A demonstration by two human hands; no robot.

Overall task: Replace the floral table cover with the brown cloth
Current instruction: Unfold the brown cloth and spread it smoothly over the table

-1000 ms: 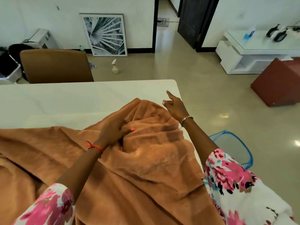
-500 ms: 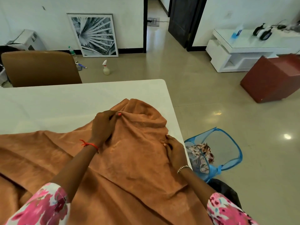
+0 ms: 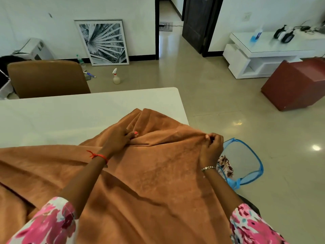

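The brown cloth (image 3: 149, 182) lay rumpled over the near part of the white bench (image 3: 70, 117). It covered the near right side, and its far edge was bunched in folds short of the far right corner. The far and left stretches of the benchtop were bare.

The left grip (image 3: 119, 138) rested on the middle of the cloth, its fingers curled round a raised fold and the thumb pressed against it. The right grip (image 3: 211, 147) was at the bench's right edge, fingers bent and pinching the cloth's hem, which ran taut from there towards the left grip. A red thread (image 3: 98, 155) circled the left wrist and a beaded bracelet (image 3: 208, 167) the right. Both arms came out of pink flowered sleeves (image 3: 51, 224).

Just beside the right grip, on the floor, stood a blue mesh basket (image 3: 244, 159) with a bit of patterned fabric (image 3: 226, 166) in it.

Beyond the bench a brown chair (image 3: 47, 78) was drawn up to the far side. A spray bottle (image 3: 116, 76) stood on the tiled floor near a framed leaf print (image 3: 103, 42) leaning against the wall. Well apart to the right were a dark red box (image 3: 295, 83) and a white console (image 3: 272, 50).
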